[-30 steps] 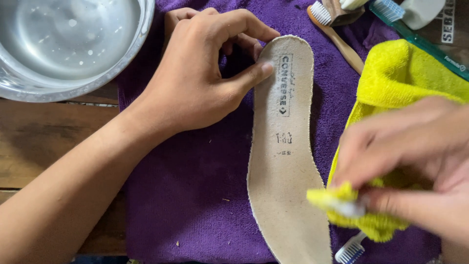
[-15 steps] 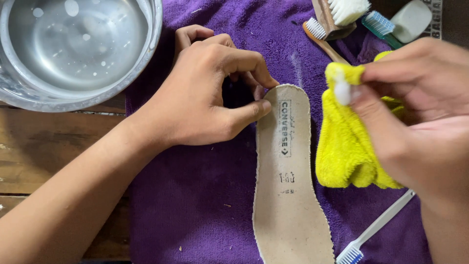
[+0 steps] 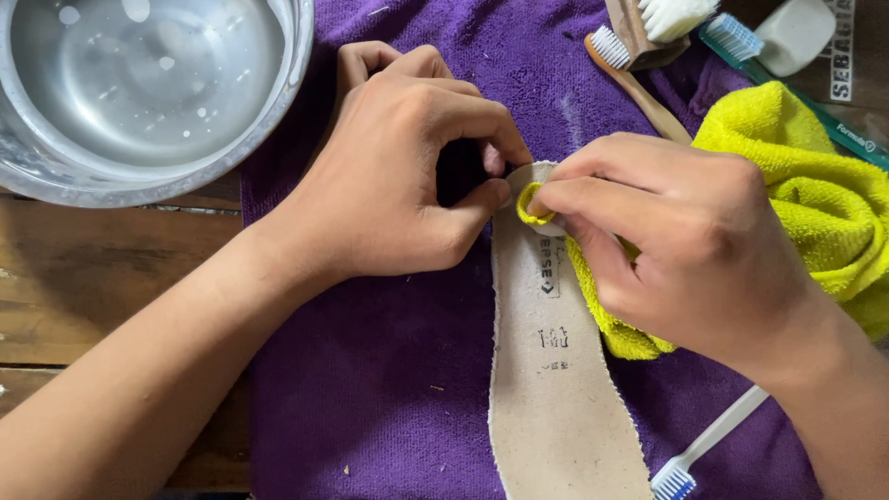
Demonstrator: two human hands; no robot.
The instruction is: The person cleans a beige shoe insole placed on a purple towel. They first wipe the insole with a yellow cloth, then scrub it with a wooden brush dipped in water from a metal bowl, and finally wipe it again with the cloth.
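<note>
- the wooden surface (image 3: 83,278) shows bare along the left, at nine o'clock, under everything else.
- a purple towel (image 3: 370,389) is spread over the surface and fills the middle of the view.
- a metal bowl (image 3: 148,102) with water sits at eleven o'clock, its rim just overlapping the towel's left edge.
- a yellow cloth (image 3: 815,194) lies bunched at three o'clock on the towel, one corner drawn toward the middle.
- the insole (image 3: 556,370), pale beige with dark print, lies flat on the towel from the centre down to six o'clock, its heel end at the centre.
- the left hand (image 3: 398,176) comes in from eight o'clock; its grip is narrow, thumb and fingers pinching the heel edge of the insole.
- the right hand (image 3: 685,250) comes in from four o'clock; its grip is closed on the yellow cloth, a corner wrapped over a fingertip and pressed on the insole's heel end, just beside the left thumb.
- a wooden brush (image 3: 662,23) and a wooden toothbrush (image 3: 639,88) lie at one o'clock.
- a green toothbrush (image 3: 787,88) lies at two o'clock, next to a white bar of soap (image 3: 796,35).
- a white toothbrush (image 3: 708,444) with blue bristles lies at five o'clock, partly under the right wrist.
</note>
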